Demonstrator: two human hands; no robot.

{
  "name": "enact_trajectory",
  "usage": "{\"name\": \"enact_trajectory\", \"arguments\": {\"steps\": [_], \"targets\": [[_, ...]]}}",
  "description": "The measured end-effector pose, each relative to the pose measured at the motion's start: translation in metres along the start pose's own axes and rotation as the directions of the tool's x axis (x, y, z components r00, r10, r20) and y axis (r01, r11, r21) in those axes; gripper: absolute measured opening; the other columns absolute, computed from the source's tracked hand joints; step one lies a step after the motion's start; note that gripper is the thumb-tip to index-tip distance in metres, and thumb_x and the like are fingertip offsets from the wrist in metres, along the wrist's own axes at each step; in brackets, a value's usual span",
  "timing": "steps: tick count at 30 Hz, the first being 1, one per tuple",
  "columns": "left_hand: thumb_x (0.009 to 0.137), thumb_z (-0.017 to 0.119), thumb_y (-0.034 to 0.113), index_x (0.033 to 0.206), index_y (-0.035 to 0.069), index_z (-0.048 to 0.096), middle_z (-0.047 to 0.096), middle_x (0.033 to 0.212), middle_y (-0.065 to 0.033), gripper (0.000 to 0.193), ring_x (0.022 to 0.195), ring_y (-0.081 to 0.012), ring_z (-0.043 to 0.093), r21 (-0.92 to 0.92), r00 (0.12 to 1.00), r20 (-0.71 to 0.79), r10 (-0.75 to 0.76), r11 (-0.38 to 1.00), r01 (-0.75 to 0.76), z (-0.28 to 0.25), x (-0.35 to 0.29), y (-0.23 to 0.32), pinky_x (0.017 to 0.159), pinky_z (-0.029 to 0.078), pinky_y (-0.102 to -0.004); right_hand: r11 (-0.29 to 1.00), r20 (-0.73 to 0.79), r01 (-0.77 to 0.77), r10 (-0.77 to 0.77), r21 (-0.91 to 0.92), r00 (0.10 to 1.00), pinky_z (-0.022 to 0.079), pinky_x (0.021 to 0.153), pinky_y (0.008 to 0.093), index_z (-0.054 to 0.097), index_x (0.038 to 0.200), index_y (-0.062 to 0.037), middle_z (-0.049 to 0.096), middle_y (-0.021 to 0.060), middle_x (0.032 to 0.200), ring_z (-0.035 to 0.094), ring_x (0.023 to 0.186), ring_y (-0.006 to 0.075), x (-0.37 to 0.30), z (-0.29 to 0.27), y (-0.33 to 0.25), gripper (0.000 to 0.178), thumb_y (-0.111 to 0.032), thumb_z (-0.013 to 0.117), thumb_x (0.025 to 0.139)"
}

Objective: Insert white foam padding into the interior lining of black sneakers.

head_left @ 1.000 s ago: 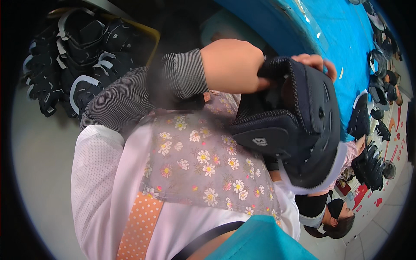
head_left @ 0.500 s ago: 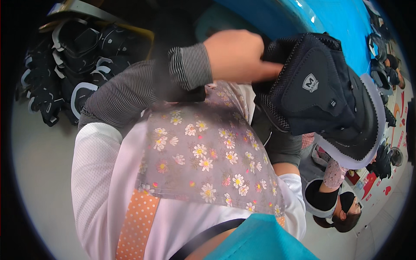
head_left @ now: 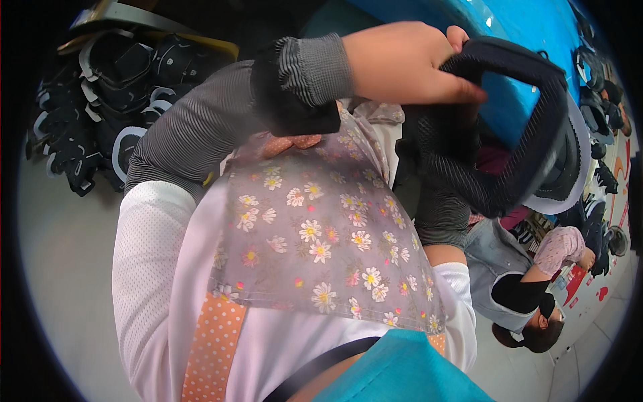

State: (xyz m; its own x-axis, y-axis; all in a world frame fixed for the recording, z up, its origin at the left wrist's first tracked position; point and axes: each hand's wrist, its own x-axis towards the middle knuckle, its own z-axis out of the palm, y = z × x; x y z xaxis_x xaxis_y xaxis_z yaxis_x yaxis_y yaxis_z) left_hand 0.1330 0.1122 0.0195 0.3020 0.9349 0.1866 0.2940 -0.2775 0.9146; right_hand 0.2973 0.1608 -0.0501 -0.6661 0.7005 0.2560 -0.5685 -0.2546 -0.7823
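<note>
In front of me is a black shoe upper (head_left: 506, 181) with a pale edging strip along its far right side. Its rim forms an open loop, and blue shows through it. My left hand (head_left: 415, 67) is closed on the loop's near left edge, the thumb along the inner side and a fingertip at the top. My right forearm (head_left: 442, 218), in a dark striped sleeve, rises toward the underside of the upper. The upper and shadow hide my right hand, so its fingers cannot be made out.
Several black shoe uppers with pale edging (head_left: 120, 63) are piled at the far left. A shiny blue surface (head_left: 529, 27) lies beyond my hands. At right a person in a grey apron (head_left: 495, 261) works beside more dark pieces (head_left: 593, 234), near a white surface with red marks.
The shoe upper has turned from showing its badged outer face to showing its open loop. My left hand has moved up and right and now grips the rim.
</note>
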Motion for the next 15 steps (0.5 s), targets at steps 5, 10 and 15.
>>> {"name": "enact_trajectory", "arguments": {"steps": [5, 10, 15], "targets": [[0.085, 0.057, 0.054, 0.075, 0.000, 0.066, 0.061, 0.062, -0.0161, 0.055, 0.061, -0.0295, 0.064, 0.375, 0.992, -0.009, -0.126, 0.919, 0.120, -0.015, -0.003, 0.018, 0.058, 0.051, -0.0379, 0.992, -0.063, 0.059, -0.066, -0.108, 0.996, 0.051, 0.081, 0.0307, 0.051, 0.119, -0.0017, 0.063, 0.0113, 0.104, 0.062, 0.097, 0.0204, -0.006, 0.002, -0.005, 0.038, -0.027, 0.059, 0.091], [0.086, 0.064, 0.035, 0.077, -0.004, 0.063, 0.054, 0.061, -0.0212, 0.040, 0.051, -0.0318, 0.055, 0.184, 1.000, 0.023, -0.016, 0.983, 0.011, -0.002, -0.017, 0.035, 0.051, 0.043, -0.0372, 0.980, -0.075, 0.074, -0.089, -0.186, 0.993, 0.051, 0.079, 0.0298, 0.052, 0.119, -0.0014, 0.064, 0.0111, 0.103, 0.063, 0.095, 0.0194, -0.022, 0.013, -0.005, 0.039, -0.026, 0.061, 0.090], [0.081, 0.067, 0.025, 0.096, 0.002, 0.064, 0.059, 0.068, -0.0193, 0.028, 0.059, -0.0321, 0.059, 0.271, 0.995, 0.082, -0.062, 0.962, 0.038, -0.004, -0.024, 0.011, 0.058, 0.047, -0.0355, 0.971, -0.090, 0.065, -0.088, -0.230, 0.992, 0.052, 0.077, 0.0288, 0.052, 0.118, -0.0010, 0.065, 0.0108, 0.102, 0.063, 0.094, 0.0184, -0.023, 0.012, 0.000, 0.040, -0.026, 0.063, 0.089]]}}
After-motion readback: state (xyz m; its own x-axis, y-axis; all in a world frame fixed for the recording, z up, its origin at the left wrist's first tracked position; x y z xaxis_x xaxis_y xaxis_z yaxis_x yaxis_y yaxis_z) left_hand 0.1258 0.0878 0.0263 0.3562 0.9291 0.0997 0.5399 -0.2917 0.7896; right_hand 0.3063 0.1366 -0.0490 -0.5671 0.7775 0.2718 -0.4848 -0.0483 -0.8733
